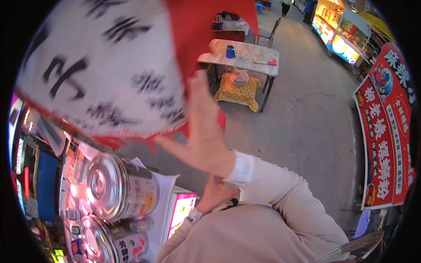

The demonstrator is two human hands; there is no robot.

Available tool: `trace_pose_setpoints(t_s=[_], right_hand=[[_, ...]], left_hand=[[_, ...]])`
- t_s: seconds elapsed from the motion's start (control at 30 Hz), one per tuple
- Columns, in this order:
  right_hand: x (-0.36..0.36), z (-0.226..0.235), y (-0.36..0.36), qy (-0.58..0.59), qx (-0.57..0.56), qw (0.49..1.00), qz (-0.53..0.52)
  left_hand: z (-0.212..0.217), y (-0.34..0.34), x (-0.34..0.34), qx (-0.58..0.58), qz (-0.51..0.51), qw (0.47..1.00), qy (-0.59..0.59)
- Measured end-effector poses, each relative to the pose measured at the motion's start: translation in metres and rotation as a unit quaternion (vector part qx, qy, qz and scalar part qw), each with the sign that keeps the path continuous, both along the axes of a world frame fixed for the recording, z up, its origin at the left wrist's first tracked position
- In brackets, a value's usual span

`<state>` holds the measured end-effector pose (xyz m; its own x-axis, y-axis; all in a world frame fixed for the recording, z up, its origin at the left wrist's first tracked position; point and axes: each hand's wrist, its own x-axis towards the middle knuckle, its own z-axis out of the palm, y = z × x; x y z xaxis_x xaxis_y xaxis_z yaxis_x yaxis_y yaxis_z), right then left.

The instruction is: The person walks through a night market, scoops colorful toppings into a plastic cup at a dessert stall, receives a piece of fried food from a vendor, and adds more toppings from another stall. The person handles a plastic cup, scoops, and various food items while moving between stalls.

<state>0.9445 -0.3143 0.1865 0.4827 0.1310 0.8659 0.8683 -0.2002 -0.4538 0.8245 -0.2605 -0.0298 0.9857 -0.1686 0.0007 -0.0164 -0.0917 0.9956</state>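
A large red-and-white hanging cloth banner (127,61) with black brush writing fills the upper left, its lower edge ragged and red. My right hand (204,131) reaches up in front of its right side, fingers stretched and thumb apart, with nothing held. Whether the palm touches the cloth I cannot tell. Below it, close to my body, is my left hand (215,195), partly covered by the right cuff; its fingers are hidden. On the lower left, two clear lidded jars (107,186) with printed labels stand on a white-covered counter (164,193).
A lit pink-edged panel (182,210) sits at the counter's side. Ahead stands a folding table (245,50) with a blue cup (230,51); a stool with a yellow patterned cover (237,92) is below. A red sign board (386,127) leans right; lit food carts (342,33) stand farther off.
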Motion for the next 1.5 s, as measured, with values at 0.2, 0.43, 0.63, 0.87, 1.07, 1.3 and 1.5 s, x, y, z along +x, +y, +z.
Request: trace_pose_setpoints(t_s=[0.2, 0.43, 0.63, 0.87, 1.07, 1.3, 1.5], right_hand=[[0.05, 0.006, 0.086, -0.098, -0.137, 0.888, 0.428], [0.094, -0.044, 0.131, -0.261, -0.208, 0.624, 0.707], [0.236, -0.056, 0.234, -0.265, -0.286, 0.601, 0.697], [0.48, -0.096, 0.376, 0.046, -0.31, 0.817, 0.483], [0.629, -0.303, 0.403, 0.525, -0.277, 0.782, 0.19], [0.701, -0.436, 0.488, 0.617, -0.442, 0.638, 0.132], [0.789, -0.437, 0.829, 0.57, -0.359, 0.676, 0.299]], left_hand=[[-0.013, 0.045, 0.1, 0.03, 0.174, 0.982, 0.066], [-0.001, 0.107, 0.21, -0.001, 0.302, 0.95, 0.084], [-0.037, 0.209, 0.29, -0.08, 0.363, 0.924, 0.091], [0.002, 0.408, 0.403, -0.074, 0.443, 0.892, 0.055], [0.023, 0.597, 0.454, 0.022, 0.566, 0.817, -0.105], [0.086, 0.806, 0.535, 0.215, 0.632, 0.68, -0.302], [0.079, 0.967, 0.58, 0.242, 0.702, 0.657, -0.131]])
